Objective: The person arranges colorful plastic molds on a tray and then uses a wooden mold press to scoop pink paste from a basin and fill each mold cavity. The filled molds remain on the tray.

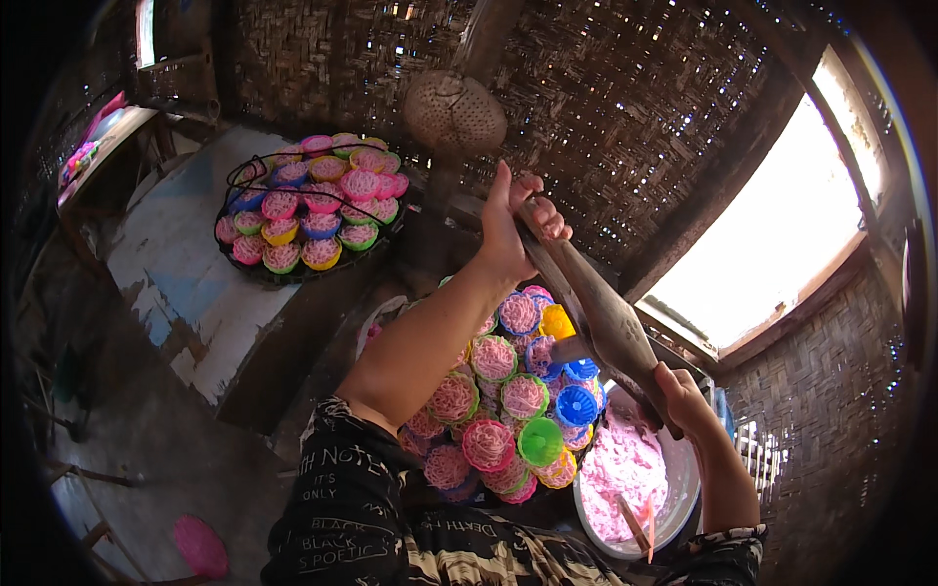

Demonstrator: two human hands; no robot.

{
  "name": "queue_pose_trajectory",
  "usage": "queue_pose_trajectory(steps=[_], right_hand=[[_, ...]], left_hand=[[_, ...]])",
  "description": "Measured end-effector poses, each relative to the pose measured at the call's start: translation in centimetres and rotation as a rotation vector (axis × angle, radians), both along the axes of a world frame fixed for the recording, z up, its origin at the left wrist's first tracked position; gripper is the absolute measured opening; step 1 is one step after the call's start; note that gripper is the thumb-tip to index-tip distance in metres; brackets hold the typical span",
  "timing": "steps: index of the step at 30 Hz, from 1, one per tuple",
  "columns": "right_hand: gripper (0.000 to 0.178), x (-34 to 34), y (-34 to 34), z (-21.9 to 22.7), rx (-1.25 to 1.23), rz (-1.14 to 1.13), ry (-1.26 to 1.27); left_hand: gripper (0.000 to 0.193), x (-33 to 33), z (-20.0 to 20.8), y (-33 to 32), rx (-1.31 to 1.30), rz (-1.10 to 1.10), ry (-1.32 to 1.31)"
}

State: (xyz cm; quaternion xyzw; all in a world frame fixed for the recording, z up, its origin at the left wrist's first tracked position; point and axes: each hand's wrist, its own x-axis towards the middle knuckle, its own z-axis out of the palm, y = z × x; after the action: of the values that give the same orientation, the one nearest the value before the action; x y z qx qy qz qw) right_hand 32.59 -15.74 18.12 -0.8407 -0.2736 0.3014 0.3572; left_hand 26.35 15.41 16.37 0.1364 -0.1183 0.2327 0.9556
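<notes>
While clenched at both ends of long dark wooden press lever [596,313], centre frame: left hand [516,230] high, right hand [681,396] low. Best pressed steadily over round tray of coloured plastic cups with pink noodle nests [508,410]; white basin of pink dough [635,479] lower right.

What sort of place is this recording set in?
Probably a small rustic food-making hut: woven bamboo walls, trays of coloured cups filled with pink noodle nests, and a bowl of pink dough. The left hand and right hand grip a wooden lever.
</notes>
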Motion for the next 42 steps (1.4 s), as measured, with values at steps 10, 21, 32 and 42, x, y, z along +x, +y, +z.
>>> queue_pose_trajectory(steps=[10, 21, 32, 42], right_hand=[[0.051, -1.5, -0.2, -2.7, 0.14, 0.035, 0.044], [0.046, -2.6, -1.8, -2.3, 0.132, -0.007, 0.029], [0.046, -4.1, 0.3, -4.1, 0.187, 0.014, 0.094], [0.045, -4.0, -0.3, -6.1, 0.372, 0.008, 0.173]], left_hand=[[0.053, -1.1, 0.4, 0.4, 0.047, -0.002, 0.019], [0.048, -1.7, 1.2, -2.2, 0.043, 0.044, 0.13], [0.051, -3.2, 2.4, -0.7, 0.101, 0.055, 0.165], [0.073, -1.4, -3.5, -1.7, 0.812, 0.13, 0.684]])
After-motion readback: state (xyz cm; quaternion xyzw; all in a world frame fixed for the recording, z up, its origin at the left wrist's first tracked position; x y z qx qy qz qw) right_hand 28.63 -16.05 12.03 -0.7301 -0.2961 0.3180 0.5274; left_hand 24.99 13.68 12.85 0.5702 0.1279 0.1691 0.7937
